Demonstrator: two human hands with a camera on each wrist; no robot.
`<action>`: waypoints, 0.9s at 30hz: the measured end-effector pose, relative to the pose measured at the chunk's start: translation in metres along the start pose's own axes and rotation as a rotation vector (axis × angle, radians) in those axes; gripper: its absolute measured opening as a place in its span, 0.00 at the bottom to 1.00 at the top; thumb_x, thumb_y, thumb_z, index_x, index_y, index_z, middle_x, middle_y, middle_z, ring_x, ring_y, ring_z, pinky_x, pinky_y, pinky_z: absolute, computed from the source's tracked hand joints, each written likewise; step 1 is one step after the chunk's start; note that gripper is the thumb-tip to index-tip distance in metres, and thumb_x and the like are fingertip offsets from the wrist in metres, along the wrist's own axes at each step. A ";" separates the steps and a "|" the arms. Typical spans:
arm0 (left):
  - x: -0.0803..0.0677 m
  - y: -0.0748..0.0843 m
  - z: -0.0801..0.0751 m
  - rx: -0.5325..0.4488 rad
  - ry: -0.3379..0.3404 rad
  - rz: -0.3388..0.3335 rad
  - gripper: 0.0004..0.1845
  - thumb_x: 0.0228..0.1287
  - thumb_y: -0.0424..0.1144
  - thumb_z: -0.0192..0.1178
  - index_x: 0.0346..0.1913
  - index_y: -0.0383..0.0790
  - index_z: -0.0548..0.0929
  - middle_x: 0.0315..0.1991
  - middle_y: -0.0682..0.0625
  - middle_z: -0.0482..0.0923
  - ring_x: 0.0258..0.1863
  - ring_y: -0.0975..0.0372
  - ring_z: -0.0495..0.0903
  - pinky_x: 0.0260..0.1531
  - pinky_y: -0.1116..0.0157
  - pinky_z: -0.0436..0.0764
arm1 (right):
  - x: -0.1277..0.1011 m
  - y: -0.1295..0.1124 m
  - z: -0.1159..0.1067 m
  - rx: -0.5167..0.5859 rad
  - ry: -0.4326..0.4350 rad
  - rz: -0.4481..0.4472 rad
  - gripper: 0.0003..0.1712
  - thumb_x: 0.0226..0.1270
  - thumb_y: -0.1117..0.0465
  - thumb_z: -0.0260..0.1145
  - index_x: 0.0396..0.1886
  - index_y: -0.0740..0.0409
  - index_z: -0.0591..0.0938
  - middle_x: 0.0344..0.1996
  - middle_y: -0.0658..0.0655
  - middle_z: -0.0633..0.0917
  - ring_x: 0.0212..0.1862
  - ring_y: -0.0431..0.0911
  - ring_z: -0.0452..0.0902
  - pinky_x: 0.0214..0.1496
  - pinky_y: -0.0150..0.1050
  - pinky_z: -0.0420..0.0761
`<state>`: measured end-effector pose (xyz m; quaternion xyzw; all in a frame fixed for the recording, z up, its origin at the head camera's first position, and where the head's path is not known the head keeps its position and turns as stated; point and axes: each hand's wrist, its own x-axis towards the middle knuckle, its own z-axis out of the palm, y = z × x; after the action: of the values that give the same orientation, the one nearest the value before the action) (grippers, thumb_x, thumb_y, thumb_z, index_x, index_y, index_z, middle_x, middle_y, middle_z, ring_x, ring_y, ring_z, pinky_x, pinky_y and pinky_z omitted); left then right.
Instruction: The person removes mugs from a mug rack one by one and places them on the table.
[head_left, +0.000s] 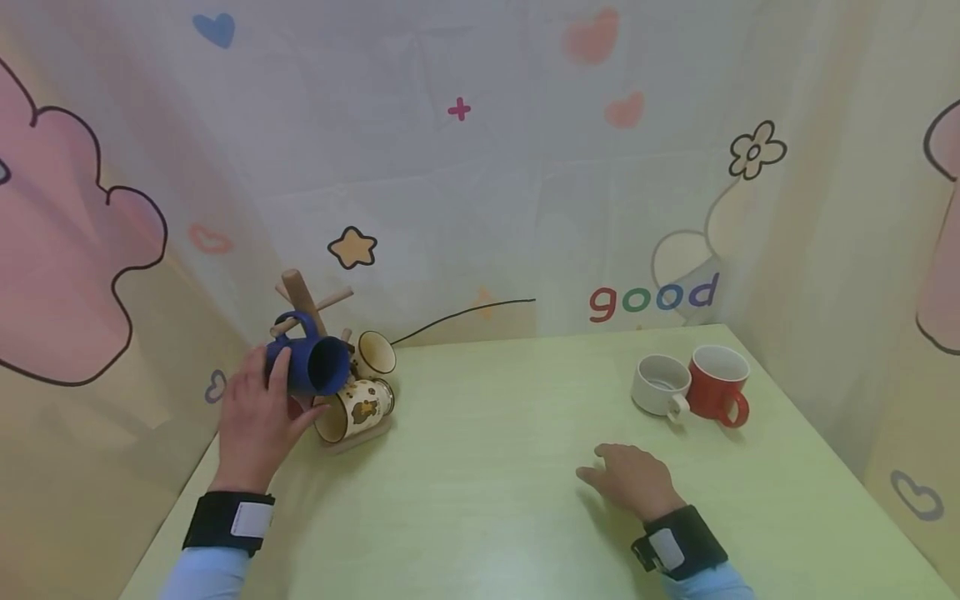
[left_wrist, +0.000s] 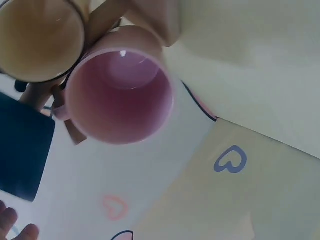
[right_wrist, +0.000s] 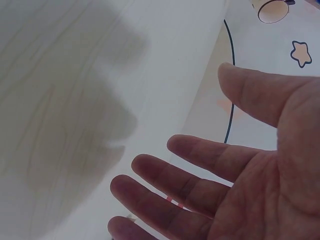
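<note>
A blue mug [head_left: 311, 365] hangs by its handle on a peg of the wooden mug tree [head_left: 302, 300]. My left hand [head_left: 258, 408] is at the mug's closed end, fingers spread and overlapping its side in the head view. In the left wrist view those fingertips [left_wrist: 10, 220] appear just past the blue mug [left_wrist: 22, 147]. Below it on the tree is a cream mug with a bear print [head_left: 363, 408], and behind, another cream mug [head_left: 377, 354]. A pink mug [left_wrist: 120, 95] faces the left wrist camera. My right hand [head_left: 633, 479], fingers loosely extended, holds nothing above the table.
A white mug [head_left: 662, 385] and a red mug [head_left: 718, 383] stand side by side at the table's right rear, handles toward me. The pale table [head_left: 480, 467] meets a printed curtain [head_left: 480, 208] at the back and sides.
</note>
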<state>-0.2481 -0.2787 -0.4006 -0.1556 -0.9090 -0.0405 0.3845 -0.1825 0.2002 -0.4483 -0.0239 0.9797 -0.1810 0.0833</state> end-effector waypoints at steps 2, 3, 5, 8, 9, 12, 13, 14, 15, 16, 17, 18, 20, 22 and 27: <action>-0.001 0.000 0.005 0.012 0.020 0.030 0.63 0.33 0.45 0.85 0.72 0.34 0.57 0.67 0.27 0.56 0.65 0.35 0.60 0.59 0.36 0.67 | 0.001 0.001 0.000 0.002 -0.002 0.005 0.29 0.68 0.48 0.65 0.57 0.68 0.80 0.51 0.68 0.83 0.56 0.65 0.77 0.55 0.64 0.75; -0.001 0.000 0.007 0.016 0.029 0.037 0.62 0.34 0.43 0.85 0.72 0.35 0.56 0.68 0.28 0.55 0.65 0.36 0.59 0.59 0.36 0.67 | 0.001 0.001 0.000 0.002 -0.003 0.006 0.29 0.68 0.48 0.65 0.57 0.68 0.80 0.51 0.68 0.83 0.57 0.65 0.76 0.55 0.64 0.75; 0.000 0.001 0.012 0.019 0.047 0.043 0.61 0.36 0.39 0.84 0.72 0.36 0.56 0.68 0.28 0.55 0.66 0.36 0.59 0.59 0.36 0.67 | 0.001 0.002 0.001 0.005 -0.005 0.011 0.30 0.68 0.48 0.65 0.58 0.68 0.80 0.51 0.68 0.83 0.57 0.65 0.76 0.56 0.65 0.74; 0.001 0.001 0.017 0.021 0.068 0.048 0.59 0.37 0.36 0.84 0.72 0.35 0.56 0.68 0.27 0.56 0.66 0.36 0.60 0.59 0.36 0.67 | 0.002 0.002 0.001 0.008 -0.007 0.016 0.30 0.68 0.48 0.65 0.58 0.68 0.80 0.51 0.68 0.83 0.57 0.66 0.76 0.55 0.65 0.74; 0.002 0.001 0.019 0.024 0.073 0.046 0.59 0.37 0.36 0.84 0.72 0.35 0.56 0.67 0.27 0.57 0.66 0.36 0.60 0.59 0.36 0.67 | 0.002 0.003 0.001 0.007 -0.008 0.018 0.30 0.68 0.48 0.65 0.58 0.68 0.80 0.51 0.68 0.83 0.57 0.66 0.76 0.55 0.65 0.74; 0.004 0.001 0.022 0.026 0.088 0.041 0.59 0.36 0.37 0.84 0.71 0.35 0.57 0.67 0.27 0.58 0.65 0.35 0.61 0.59 0.37 0.67 | 0.002 0.004 0.002 0.007 -0.005 0.022 0.30 0.68 0.47 0.65 0.57 0.68 0.80 0.51 0.68 0.83 0.57 0.66 0.76 0.55 0.65 0.74; 0.005 0.001 0.023 0.024 0.094 0.040 0.59 0.36 0.37 0.84 0.71 0.35 0.57 0.66 0.26 0.58 0.65 0.35 0.61 0.59 0.37 0.67 | 0.003 0.004 0.002 0.007 -0.004 0.023 0.30 0.68 0.47 0.65 0.57 0.68 0.80 0.51 0.68 0.83 0.57 0.66 0.76 0.55 0.65 0.74; 0.005 0.002 0.024 0.022 0.100 0.039 0.58 0.36 0.37 0.84 0.71 0.34 0.58 0.66 0.26 0.59 0.64 0.35 0.62 0.59 0.37 0.67 | 0.003 0.004 0.003 0.006 -0.002 0.023 0.30 0.68 0.47 0.65 0.57 0.67 0.80 0.51 0.68 0.83 0.57 0.66 0.76 0.55 0.65 0.74; 0.006 0.002 0.025 0.020 0.108 0.036 0.58 0.36 0.37 0.84 0.70 0.34 0.58 0.66 0.26 0.59 0.64 0.35 0.62 0.58 0.37 0.68 | 0.003 0.005 0.004 0.006 0.000 0.023 0.30 0.68 0.46 0.65 0.57 0.67 0.80 0.51 0.68 0.83 0.57 0.66 0.76 0.55 0.65 0.74; 0.006 0.002 0.026 0.016 0.117 0.035 0.58 0.36 0.37 0.84 0.70 0.34 0.58 0.65 0.26 0.59 0.64 0.35 0.62 0.58 0.37 0.68 | 0.003 0.005 0.004 0.006 0.002 0.021 0.30 0.68 0.46 0.65 0.57 0.67 0.80 0.51 0.68 0.83 0.57 0.66 0.76 0.56 0.65 0.74; 0.006 0.002 0.027 0.014 0.126 0.033 0.58 0.36 0.37 0.85 0.69 0.34 0.58 0.65 0.26 0.60 0.63 0.35 0.63 0.58 0.37 0.68 | 0.003 0.006 0.004 0.006 0.005 0.020 0.30 0.68 0.46 0.65 0.57 0.67 0.80 0.51 0.68 0.83 0.58 0.66 0.76 0.56 0.65 0.74; 0.007 0.003 0.027 0.012 0.134 0.032 0.58 0.35 0.37 0.85 0.69 0.33 0.58 0.65 0.26 0.60 0.63 0.34 0.63 0.58 0.37 0.68 | 0.003 0.006 0.005 0.007 0.006 0.020 0.30 0.68 0.47 0.65 0.57 0.67 0.80 0.51 0.68 0.83 0.58 0.66 0.76 0.56 0.65 0.74; 0.007 0.003 0.028 0.014 0.147 0.027 0.58 0.34 0.37 0.85 0.68 0.33 0.58 0.64 0.26 0.61 0.63 0.35 0.64 0.57 0.38 0.69 | 0.003 0.007 0.005 0.008 0.008 0.020 0.30 0.68 0.47 0.65 0.57 0.67 0.80 0.52 0.68 0.83 0.58 0.66 0.76 0.56 0.65 0.74; 0.008 0.004 0.028 0.017 0.152 0.022 0.58 0.33 0.37 0.85 0.68 0.33 0.58 0.64 0.26 0.61 0.63 0.35 0.64 0.58 0.38 0.69 | 0.003 0.007 0.005 0.010 0.008 0.023 0.30 0.68 0.47 0.66 0.57 0.67 0.80 0.51 0.68 0.83 0.58 0.66 0.76 0.55 0.65 0.74; 0.009 0.006 0.029 0.009 0.141 0.018 0.57 0.33 0.35 0.85 0.66 0.31 0.59 0.64 0.26 0.62 0.63 0.35 0.64 0.60 0.39 0.67 | 0.002 0.007 0.004 0.013 0.012 0.027 0.30 0.68 0.47 0.65 0.57 0.67 0.80 0.51 0.68 0.83 0.58 0.66 0.76 0.55 0.65 0.74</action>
<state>-0.2717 -0.2654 -0.4145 -0.1590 -0.8783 -0.0438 0.4488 -0.1840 0.2046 -0.4550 -0.0091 0.9792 -0.1864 0.0798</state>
